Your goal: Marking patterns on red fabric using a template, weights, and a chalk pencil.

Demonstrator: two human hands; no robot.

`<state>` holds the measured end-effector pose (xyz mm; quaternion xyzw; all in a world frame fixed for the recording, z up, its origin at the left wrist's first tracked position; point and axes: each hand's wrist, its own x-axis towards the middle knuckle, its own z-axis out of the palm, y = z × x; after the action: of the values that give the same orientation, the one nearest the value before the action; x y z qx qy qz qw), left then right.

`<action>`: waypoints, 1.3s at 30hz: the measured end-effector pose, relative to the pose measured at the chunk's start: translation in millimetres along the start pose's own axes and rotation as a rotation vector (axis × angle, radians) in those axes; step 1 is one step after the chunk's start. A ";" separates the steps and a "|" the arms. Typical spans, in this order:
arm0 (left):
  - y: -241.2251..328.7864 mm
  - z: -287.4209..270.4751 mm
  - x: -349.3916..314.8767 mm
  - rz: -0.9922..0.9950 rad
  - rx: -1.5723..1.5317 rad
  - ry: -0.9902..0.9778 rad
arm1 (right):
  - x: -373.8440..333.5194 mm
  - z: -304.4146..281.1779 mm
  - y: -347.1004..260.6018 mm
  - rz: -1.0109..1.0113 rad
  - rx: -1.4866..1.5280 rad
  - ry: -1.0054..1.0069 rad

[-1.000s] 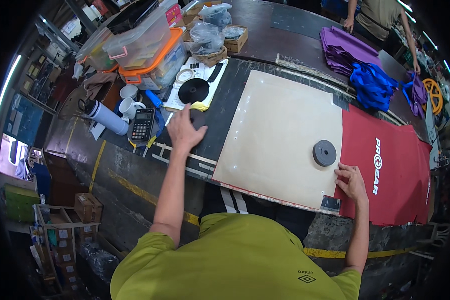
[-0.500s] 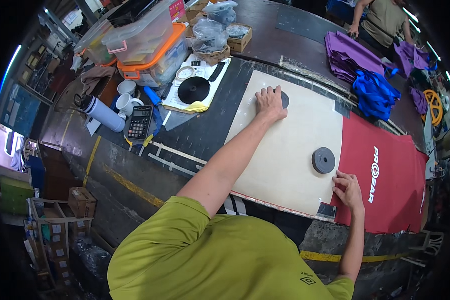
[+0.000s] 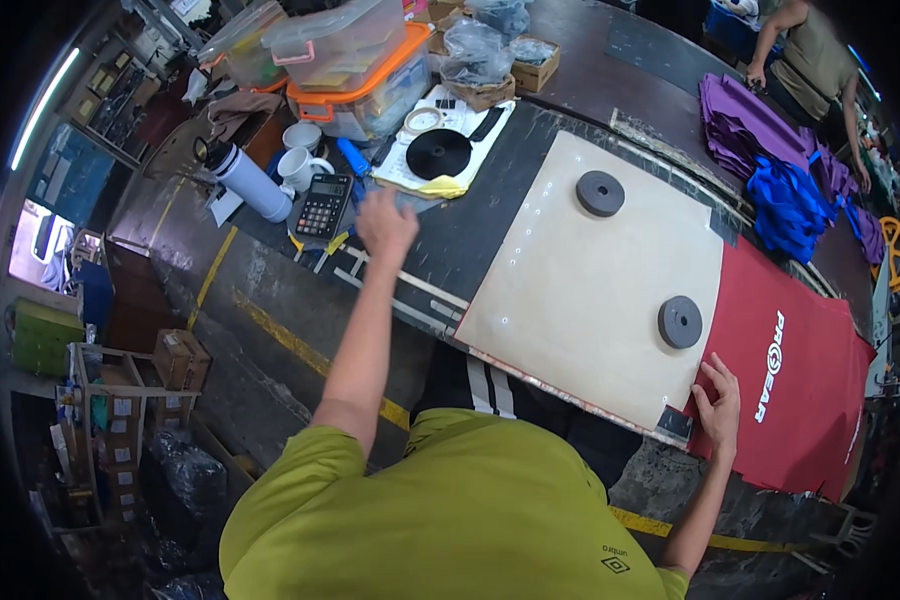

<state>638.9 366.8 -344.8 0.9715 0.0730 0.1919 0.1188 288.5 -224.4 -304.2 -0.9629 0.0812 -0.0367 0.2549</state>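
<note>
A pale cream board (image 3: 580, 260) lies on the dark table with two round grey weights on it, one far (image 3: 600, 193) and one nearer the right edge (image 3: 680, 322). My left hand (image 3: 386, 226) is off the board, empty, its fingers stretched forward just right of a black calculator (image 3: 323, 206) and near a blue cylindrical item (image 3: 353, 156). Slightly bent and apart, the fingers of my right hand (image 3: 718, 405) touch the red printed fabric (image 3: 790, 390) where it meets the board's right edge.
A bottle (image 3: 248, 182) and white mugs (image 3: 302, 168) stand left of the calculator. Beyond are a black tape roll (image 3: 438, 154) on papers and orange-rimmed plastic bins (image 3: 365, 95). Purple fabric (image 3: 750, 125) and blue straps (image 3: 790, 205) lie far right, where another person (image 3: 810, 60) stands.
My left hand has let go of the far weight and swung left toward the calculator. My right hand stays at the red fabric's edge. The whole view has shifted slightly.
</note>
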 end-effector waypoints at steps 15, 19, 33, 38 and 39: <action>133.8 -48.4 -172.5 0.190 -1.245 -0.572 | -13.6 113.5 -176.6 0.068 0.822 0.045; 194.9 -74.4 -247.7 0.351 -1.388 -0.852 | -31.0 137.9 -200.4 0.295 1.376 0.155; 245.9 -44.4 -288.2 1.482 -0.383 -0.574 | -65.0 11.5 -52.2 0.169 0.090 0.123; 245.6 -45.4 -286.5 1.519 -0.366 -0.592 | -44.6 7.1 -53.5 -0.055 -0.030 0.061; 245.8 -45.6 -286.5 1.515 -0.329 -0.578 | -42.0 7.6 -54.2 -0.031 -0.080 0.021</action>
<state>382.5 86.1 -342.1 0.7386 -0.6641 -0.0290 0.1122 255.5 -166.9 -285.1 -0.9729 0.0703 -0.0473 0.2149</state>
